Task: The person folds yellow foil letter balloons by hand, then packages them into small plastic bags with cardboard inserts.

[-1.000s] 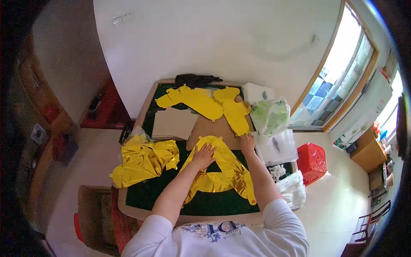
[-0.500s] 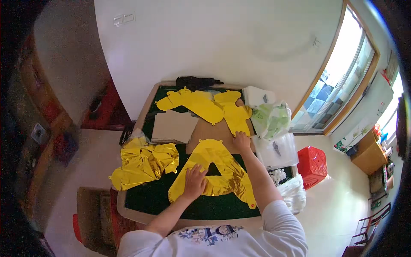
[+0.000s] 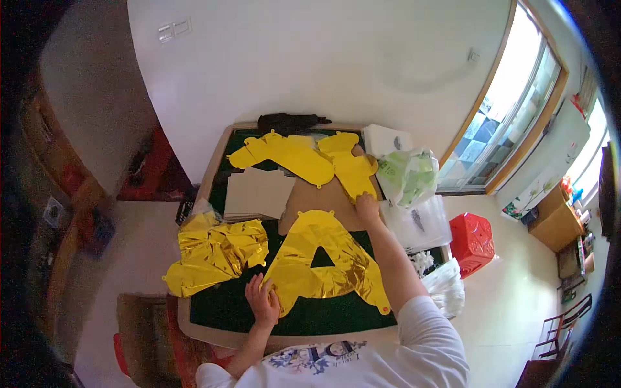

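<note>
A flat gold foil letter-A balloon (image 3: 301,252) lies on the green table in front of me, its triangular hole showing the surface below. My left hand (image 3: 262,301) rests at the edge of its left leg, fingers apart. My right hand (image 3: 369,208) is further up, its fingers closed at the lower end of another flat yellow foil balloon (image 3: 354,171). Left of that one lies a long yellow foil balloon (image 3: 301,160). A crumpled gold foil balloon (image 3: 220,252) sits at the table's left side.
A stack of grey cardboard sheets (image 3: 257,194) lies left of centre. Clear plastic bags (image 3: 420,226) and a green-white bag (image 3: 407,178) line the right side. A black cloth (image 3: 291,122) is at the back edge. A red stool (image 3: 473,242) stands right of the table.
My left hand has slid left and down from the middle of the letter A to the edge of its left leg. The right hand stays at the upper balloon's lower end.
</note>
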Tool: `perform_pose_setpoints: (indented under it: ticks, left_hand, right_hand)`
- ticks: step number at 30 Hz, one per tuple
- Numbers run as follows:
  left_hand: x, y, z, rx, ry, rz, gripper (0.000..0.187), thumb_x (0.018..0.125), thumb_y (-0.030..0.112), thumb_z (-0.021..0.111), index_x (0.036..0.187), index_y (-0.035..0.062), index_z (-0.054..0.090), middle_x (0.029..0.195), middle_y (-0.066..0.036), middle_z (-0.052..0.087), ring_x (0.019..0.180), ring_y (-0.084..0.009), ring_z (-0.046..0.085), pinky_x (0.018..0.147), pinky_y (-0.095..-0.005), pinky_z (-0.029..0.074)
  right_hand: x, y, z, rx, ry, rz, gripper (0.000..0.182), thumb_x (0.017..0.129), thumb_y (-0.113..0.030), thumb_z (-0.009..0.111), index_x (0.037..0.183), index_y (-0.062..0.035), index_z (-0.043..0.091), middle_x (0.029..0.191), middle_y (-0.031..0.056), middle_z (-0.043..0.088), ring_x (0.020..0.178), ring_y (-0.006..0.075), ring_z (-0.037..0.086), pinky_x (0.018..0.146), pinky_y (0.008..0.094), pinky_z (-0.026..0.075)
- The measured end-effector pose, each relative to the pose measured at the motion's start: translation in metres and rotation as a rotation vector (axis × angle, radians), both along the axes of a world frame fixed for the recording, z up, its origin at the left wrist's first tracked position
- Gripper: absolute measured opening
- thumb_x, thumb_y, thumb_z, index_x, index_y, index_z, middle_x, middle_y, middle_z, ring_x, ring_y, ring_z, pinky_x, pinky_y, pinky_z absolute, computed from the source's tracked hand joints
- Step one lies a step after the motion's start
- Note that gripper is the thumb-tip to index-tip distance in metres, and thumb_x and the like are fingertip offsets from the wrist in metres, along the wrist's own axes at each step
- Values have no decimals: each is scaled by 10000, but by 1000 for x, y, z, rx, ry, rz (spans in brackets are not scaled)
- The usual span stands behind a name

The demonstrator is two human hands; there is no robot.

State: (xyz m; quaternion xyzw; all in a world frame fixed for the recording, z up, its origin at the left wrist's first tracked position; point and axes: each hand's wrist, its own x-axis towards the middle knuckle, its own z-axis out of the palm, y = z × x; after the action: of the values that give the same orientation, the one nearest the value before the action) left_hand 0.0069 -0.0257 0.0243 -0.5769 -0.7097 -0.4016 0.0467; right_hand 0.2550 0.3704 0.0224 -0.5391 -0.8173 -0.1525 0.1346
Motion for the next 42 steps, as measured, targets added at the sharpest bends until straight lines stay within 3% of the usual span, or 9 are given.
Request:
perform_pose_setpoints:
  ticks: [12,21,27,29,33,35,37,39,42]
  left_hand:
    - [-1,0,3,27,-38,-16,313,828,69,565,1141,80,554,1304,-159,466,1241,-360,414,1041,-515,280]
    - [0,0,2,-32,-36,-30,273,815,75,565,1088,72,575,1268,-172,484,1219,-375,412,1016,-506,302]
    - [1,0,-2,-35,-66,-23,243,817,81,578,1059,63,596,1261,-175,496,1218,-372,419,1009,-489,316]
    - [1,-1,0,-26,-68,-27,243,819,79,580,1061,61,595,1257,-173,499,1217,-371,422,1006,-487,320]
    - [1,1,0,15,-73,-35,234,823,69,586,1057,57,593,1251,-171,503,1211,-370,429,1000,-483,332]
    - [1,0,0,0,-74,-32,234,822,64,589,1056,58,592,1251,-172,501,1207,-370,431,998,-481,335]
    - [1,1,-1,-14,-75,-33,235,821,60,591,1056,59,591,1251,-173,499,1203,-371,433,997,-479,339]
    - [0,1,-1,11,-66,-48,241,817,57,593,1058,59,585,1251,-175,492,1194,-377,438,994,-479,344]
    - [0,1,-2,26,-66,-52,250,808,47,596,1057,61,577,1247,-175,488,1188,-377,443,994,-480,344]
  right_hand:
    - [-8,10,37,-101,379,-119,242,853,-218,543,956,0,567,892,174,652,808,362,637,700,445,524]
    - [-26,12,-1,-185,-88,-23,208,825,-259,603,827,-62,668,890,156,661,814,317,653,702,436,527]
    - [-4,49,-29,66,286,-120,241,875,-278,580,871,-51,660,875,132,666,762,284,662,629,412,530]
    - [1,72,-10,-509,700,-286,285,897,-282,575,1028,-33,620,907,157,656,747,296,654,611,407,523]
    - [16,110,-7,-220,32,-165,311,927,-268,554,1079,0,591,843,155,651,707,286,654,569,392,508]
    - [10,93,43,-703,1416,-358,309,930,-300,557,1020,-4,570,811,107,661,678,223,639,595,331,499]
    - [21,106,50,-384,924,-51,263,945,-277,542,1009,-22,566,809,81,660,687,185,642,547,269,483]
    - [12,131,71,-452,1595,166,283,976,-224,487,968,27,619,690,73,599,536,185,558,485,328,437]
    - [5,94,159,-494,1571,86,182,906,-187,601,957,-18,643,835,65,667,699,123,619,546,236,469]
